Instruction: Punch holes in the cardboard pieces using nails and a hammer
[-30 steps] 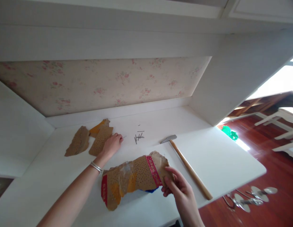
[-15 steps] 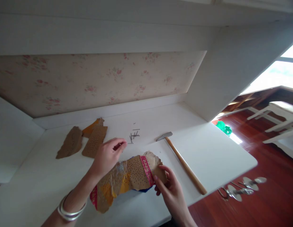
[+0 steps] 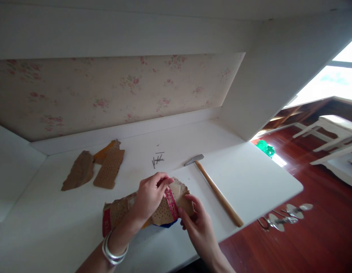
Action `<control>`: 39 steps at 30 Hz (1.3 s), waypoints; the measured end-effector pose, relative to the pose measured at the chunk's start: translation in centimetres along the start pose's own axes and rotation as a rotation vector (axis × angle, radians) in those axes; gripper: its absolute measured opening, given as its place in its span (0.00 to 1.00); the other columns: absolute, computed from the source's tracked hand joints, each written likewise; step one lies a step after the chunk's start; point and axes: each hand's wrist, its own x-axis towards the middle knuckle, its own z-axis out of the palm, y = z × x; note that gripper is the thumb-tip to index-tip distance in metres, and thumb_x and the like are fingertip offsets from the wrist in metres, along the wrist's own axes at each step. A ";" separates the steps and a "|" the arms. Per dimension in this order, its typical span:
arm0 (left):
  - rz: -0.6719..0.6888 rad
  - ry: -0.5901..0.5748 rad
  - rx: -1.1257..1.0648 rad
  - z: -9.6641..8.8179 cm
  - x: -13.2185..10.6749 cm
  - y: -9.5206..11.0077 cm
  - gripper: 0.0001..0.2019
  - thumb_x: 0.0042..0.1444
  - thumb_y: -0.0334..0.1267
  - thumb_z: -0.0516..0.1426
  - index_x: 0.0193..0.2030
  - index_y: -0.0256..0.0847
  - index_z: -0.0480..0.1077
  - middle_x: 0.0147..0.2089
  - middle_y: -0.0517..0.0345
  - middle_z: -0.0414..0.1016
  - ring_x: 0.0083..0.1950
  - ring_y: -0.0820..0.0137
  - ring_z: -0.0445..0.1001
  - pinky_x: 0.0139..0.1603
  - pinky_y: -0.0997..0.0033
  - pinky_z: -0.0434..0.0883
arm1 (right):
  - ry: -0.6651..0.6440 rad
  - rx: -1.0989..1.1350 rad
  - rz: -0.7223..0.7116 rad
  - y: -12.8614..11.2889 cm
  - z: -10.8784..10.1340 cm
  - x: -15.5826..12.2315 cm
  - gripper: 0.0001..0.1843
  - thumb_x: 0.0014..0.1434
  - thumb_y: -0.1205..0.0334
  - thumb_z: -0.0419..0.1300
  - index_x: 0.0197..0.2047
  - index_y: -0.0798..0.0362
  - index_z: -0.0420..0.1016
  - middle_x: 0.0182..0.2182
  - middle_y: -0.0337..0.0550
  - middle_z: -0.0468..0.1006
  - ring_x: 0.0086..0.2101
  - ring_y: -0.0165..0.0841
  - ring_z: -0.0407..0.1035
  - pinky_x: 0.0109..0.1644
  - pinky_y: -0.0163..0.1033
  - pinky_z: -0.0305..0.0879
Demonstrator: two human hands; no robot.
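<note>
A long piece of cardboard [image 3: 161,214], punched with many small holes and crossed by pink-red strips, lies on the white desk. My right hand [image 3: 197,220] grips its right end, thumb on top and fingers curled beneath. Over its right half, my left hand [image 3: 153,193] is closed in a pinch beside a pink strip; the nail in its fingertips is mostly hidden. Something blue [image 3: 168,224] peeks out under the cardboard's near edge. Behind my hands, several loose nails [image 3: 158,160] lie in a small cluster. A hammer [image 3: 218,191] with a wooden handle rests to the right.
Torn brown cardboard pieces [image 3: 79,170] lie at the desk's left, one of them perforated [image 3: 110,170]. A raised ledge [image 3: 130,129] runs along the back and a side panel [image 3: 258,76] stands at right. Beyond the desk's right edge is a red wooden floor [image 3: 267,252].
My left hand has moved right, from beside the nails to above the cardboard's right half. The thin nail by its fingertips has left the desk. My right hand keeps its grip.
</note>
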 end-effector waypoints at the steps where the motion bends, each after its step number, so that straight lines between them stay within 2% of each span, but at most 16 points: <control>1: -0.010 0.004 -0.026 0.2 0.0 -0.3 0.11 0.61 0.47 0.58 0.36 0.43 0.73 0.25 0.65 0.77 0.24 0.75 0.76 0.29 0.79 0.72 | -0.004 -0.004 -0.003 0.1 0.0 0.0 0.24 0.60 0.47 0.62 0.53 0.49 0.63 0.31 0.39 0.76 0.23 0.29 0.68 0.24 0.33 0.66; 4: -0.032 -0.011 -0.101 0.5 0.1 -0.8 0.09 0.60 0.46 0.59 0.39 0.43 0.74 0.32 0.62 0.81 0.31 0.72 0.80 0.34 0.78 0.75 | -0.017 -0.012 -0.008 0.3 0.1 0.2 0.22 0.61 0.47 0.60 0.53 0.50 0.63 0.29 0.37 0.74 0.22 0.29 0.67 0.24 0.33 0.64; 8: -0.059 -0.096 -0.125 0.2 0.2 -1.0 0.09 0.61 0.45 0.58 0.42 0.45 0.76 0.40 0.59 0.83 0.38 0.69 0.81 0.41 0.74 0.77 | -0.018 -0.001 -0.015 0.4 0.0 0.3 0.21 0.61 0.48 0.61 0.51 0.49 0.64 0.31 0.38 0.74 0.24 0.29 0.67 0.24 0.33 0.64; 10: -0.084 -0.096 -0.127 0.1 0.3 -1.0 0.09 0.61 0.45 0.58 0.42 0.45 0.76 0.41 0.59 0.83 0.40 0.69 0.81 0.43 0.73 0.77 | -0.015 0.003 -0.014 0.4 0.0 0.3 0.21 0.60 0.48 0.62 0.51 0.49 0.64 0.31 0.38 0.74 0.24 0.29 0.67 0.24 0.33 0.64; 14: -0.135 -0.011 -0.173 0.3 0.4 -1.3 0.11 0.59 0.45 0.60 0.45 0.44 0.70 0.37 0.60 0.83 0.37 0.68 0.82 0.40 0.72 0.78 | -0.012 -0.023 -0.013 0.2 0.0 0.3 0.21 0.61 0.48 0.61 0.52 0.49 0.63 0.31 0.38 0.73 0.24 0.30 0.67 0.24 0.33 0.64; 19: -0.029 0.015 -0.066 0.5 0.3 -1.7 0.07 0.61 0.43 0.59 0.39 0.44 0.72 0.36 0.62 0.81 0.37 0.70 0.81 0.40 0.76 0.76 | -0.009 -0.069 -0.022 0.0 -0.1 0.3 0.22 0.61 0.48 0.60 0.53 0.50 0.63 0.32 0.40 0.74 0.24 0.30 0.67 0.24 0.33 0.64; 29: 0.187 0.007 0.061 0.6 -0.1 -1.6 0.05 0.62 0.39 0.58 0.40 0.45 0.75 0.39 0.61 0.82 0.39 0.70 0.80 0.45 0.73 0.76 | 0.002 -0.099 -0.030 -0.2 -0.1 0.2 0.22 0.62 0.48 0.59 0.53 0.51 0.64 0.32 0.41 0.76 0.24 0.31 0.68 0.25 0.34 0.64; 39: 0.216 0.036 0.069 0.8 -0.2 -1.8 0.05 0.62 0.36 0.58 0.42 0.45 0.75 0.41 0.62 0.83 0.40 0.71 0.81 0.47 0.74 0.77 | 0.009 -0.174 -0.074 -0.1 -0.1 0.1 0.20 0.63 0.50 0.58 0.54 0.51 0.64 0.33 0.43 0.78 0.25 0.32 0.70 0.27 0.34 0.66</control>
